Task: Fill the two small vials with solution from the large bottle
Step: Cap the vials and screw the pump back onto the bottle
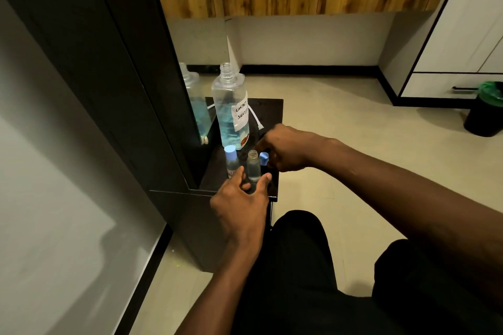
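A large clear bottle (231, 109) with no cap and a handwritten label stands at the back of a small dark table (272, 109); bluish solution fills its lower part. In front of it stand two small vials: one with a blue cap (231, 160) on the left, one uncapped (253, 166) beside it. My left hand (239, 207) reaches to the open vial, thumb and fingers on either side of its base. My right hand (285, 149) is curled just right of that vial, fingers on a loose blue cap (264, 158).
A mirror panel (196, 43) on the dark wardrobe at the left reflects the bottle. A white cable (257, 118) lies on the table behind the bottle. A black bin with a green liner (487, 111) stands on the floor at the right. My knees sit below the table.
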Available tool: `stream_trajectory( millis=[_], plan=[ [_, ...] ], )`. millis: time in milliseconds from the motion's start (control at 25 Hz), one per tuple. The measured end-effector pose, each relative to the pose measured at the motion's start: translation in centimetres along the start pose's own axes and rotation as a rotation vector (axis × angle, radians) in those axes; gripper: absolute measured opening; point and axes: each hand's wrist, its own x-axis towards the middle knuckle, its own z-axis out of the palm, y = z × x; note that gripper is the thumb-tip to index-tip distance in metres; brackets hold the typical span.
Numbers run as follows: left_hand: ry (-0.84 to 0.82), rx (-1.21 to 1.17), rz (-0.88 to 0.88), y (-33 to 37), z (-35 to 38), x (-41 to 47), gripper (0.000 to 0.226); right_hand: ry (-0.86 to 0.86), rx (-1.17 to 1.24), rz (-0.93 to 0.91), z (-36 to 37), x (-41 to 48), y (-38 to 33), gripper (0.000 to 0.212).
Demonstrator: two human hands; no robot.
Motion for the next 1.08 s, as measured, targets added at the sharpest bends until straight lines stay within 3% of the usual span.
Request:
stream_trajectory(
  millis=[280, 440, 600, 720, 840, 1080],
  plan=[
    [-0.01, 0.054, -0.023, 0.9, 0.2, 0.4, 0.064, -0.048, -0.039, 0.049, 0.6, 0.6, -0.4, 0.033],
    [-0.011, 0.102, -0.037, 1.4, 0.1, 0.6, 0.047, -0.055, -0.055, 0.048, 0.8, 0.6, -0.2, 0.034],
    [0.001, 0.077, -0.033, 1.4, 0.0, 0.8, 0.039, -0.028, -0.047, 0.027, 0.7, 0.4, -0.2, 0.018],
    [0.013, 0.057, -0.021, 1.5, -0.9, 1.3, 0.039, 0.041, -0.01, 0.007, -0.1, -0.3, 0.2, 0.007],
    [-0.037, 0.008, 0.038, 2.6, -2.4, 2.1, 0.032, 0.15, 0.099, 0.039, -2.9, -1.9, 0.3, 0.028],
    [-0.173, -0.134, 0.208, 6.6, -5.8, 2.8, 0.048, 0.393, 0.309, -0.022, -11.4, -7.6, -1.1, 0.032]
  ],
)
